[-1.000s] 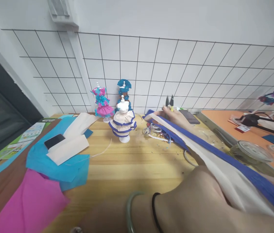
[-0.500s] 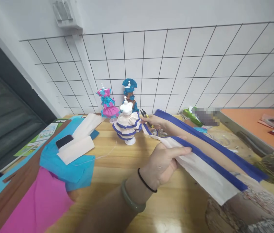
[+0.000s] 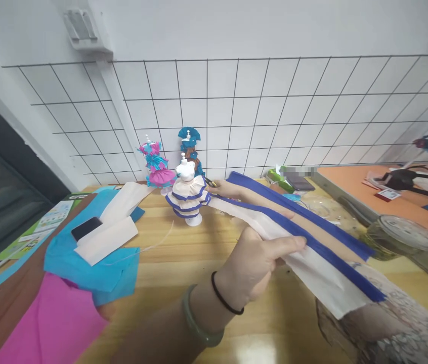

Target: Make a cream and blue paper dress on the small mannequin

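The long white, blue-edged paper strip (image 3: 324,273), stretching from the small white dress form (image 3: 185,171), seems light, tearable (hold its blue border); the left hand (image 3: 252,258) pinches it. The right hand (image 3: 226,188) grips black-and-yellow pliers (image 3: 210,182).

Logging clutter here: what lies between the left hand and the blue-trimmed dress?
Head view: a blue-edged white strip runs from the left hand toward the dress over tabletop.
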The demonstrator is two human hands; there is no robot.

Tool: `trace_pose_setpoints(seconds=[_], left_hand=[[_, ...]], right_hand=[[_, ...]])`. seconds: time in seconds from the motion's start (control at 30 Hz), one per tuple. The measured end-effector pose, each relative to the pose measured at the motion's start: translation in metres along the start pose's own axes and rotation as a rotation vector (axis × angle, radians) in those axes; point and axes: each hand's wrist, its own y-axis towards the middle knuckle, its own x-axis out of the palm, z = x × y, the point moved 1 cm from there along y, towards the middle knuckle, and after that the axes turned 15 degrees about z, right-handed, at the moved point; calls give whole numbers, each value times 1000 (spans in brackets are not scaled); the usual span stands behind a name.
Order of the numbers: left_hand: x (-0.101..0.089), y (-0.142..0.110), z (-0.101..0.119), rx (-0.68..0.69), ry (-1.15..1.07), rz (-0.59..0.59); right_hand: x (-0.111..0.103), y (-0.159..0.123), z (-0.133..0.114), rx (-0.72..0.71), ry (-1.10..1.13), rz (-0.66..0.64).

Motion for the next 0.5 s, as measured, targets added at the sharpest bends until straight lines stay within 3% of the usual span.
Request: trace_pose_setpoints(seconds=[0.27,0.5], left_hand=[[8,-14,-1,-22,-58,-56],[8,-30,-3,22,20,-63]], right_hand=[[-9,16,13,70,-201,84],[-13,-27,28,140,-182,87]])
